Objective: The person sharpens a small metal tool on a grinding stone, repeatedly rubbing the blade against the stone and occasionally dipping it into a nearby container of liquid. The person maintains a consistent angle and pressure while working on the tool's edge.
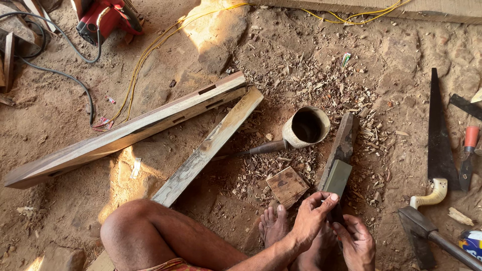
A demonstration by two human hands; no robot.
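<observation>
Head view: both hands on grey sharpening block

Open-air carpentry worksite on bare dirt floor. Mortised timber beam and plank lying flat; wood chips and shavings scattered around. Handsaw, red-handled chisel, hatchet along right edge. Red power tool with black cable and yellow cord at top left. Sharpening stone resting on wood block.
</observation>
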